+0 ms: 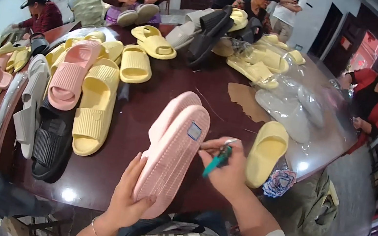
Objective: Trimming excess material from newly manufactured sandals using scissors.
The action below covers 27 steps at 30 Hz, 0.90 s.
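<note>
My left hand grips a pair of pink slippers near the heel end, held together above the table with one sole facing me. A small square label with a blue border sits on that sole near the toe. My right hand is closed around a small green tool whose exact kind I cannot make out. Its thumb and forefinger are pinched close to the sole's right edge, by the label. A single yellow slipper lies just right of my right hand.
On the dark red table, yellow, pink, grey and black slippers crowd the left and far sides. Bagged grey slippers lie at right, beside torn brown cardboard. A patterned bundle sits at the right edge. Several people work around the table.
</note>
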Available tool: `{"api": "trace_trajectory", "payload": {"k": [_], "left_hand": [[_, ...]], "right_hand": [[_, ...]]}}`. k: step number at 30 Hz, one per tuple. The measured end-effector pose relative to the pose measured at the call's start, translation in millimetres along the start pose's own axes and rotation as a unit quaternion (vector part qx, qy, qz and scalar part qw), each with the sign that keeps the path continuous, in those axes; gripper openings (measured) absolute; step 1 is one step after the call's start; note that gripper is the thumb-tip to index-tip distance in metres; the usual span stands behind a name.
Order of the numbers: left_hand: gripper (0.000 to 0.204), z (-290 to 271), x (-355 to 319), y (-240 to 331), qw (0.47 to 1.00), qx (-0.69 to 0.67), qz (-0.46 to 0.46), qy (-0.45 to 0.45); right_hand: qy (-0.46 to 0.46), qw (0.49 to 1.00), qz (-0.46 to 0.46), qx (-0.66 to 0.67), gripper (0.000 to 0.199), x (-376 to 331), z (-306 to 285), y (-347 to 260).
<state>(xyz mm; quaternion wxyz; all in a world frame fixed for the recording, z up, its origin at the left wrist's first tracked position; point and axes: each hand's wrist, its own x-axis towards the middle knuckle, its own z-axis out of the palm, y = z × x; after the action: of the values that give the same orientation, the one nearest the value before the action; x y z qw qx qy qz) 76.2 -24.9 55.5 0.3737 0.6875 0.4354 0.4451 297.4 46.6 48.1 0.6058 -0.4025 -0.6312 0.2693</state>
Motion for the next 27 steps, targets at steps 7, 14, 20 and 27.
{"api": "trace_trajectory", "payload": {"k": [7,14,20,27], "left_hand": [[0.068,16.0,-4.3,17.8,0.992,0.124,0.006,-0.032],[0.064,24.9,-2.5,18.8,0.985,0.162,0.037,-0.035],[0.063,31.6,-0.3,20.0,0.969,0.224,0.099,-0.039],[0.059,37.6,-1.9,30.3,0.957,0.262,0.11,-0.049]], "right_hand": [[0.0,0.975,-0.008,-0.22,0.037,7.8,3.3,-1.9],[0.015,0.965,0.079,-0.25,0.041,11.4,-7.2,-6.1],[0.023,0.966,0.1,-0.237,0.039,12.0,-9.7,-7.2],[-0.007,0.952,0.089,-0.292,0.039,8.2,-4.7,-7.2]]}}
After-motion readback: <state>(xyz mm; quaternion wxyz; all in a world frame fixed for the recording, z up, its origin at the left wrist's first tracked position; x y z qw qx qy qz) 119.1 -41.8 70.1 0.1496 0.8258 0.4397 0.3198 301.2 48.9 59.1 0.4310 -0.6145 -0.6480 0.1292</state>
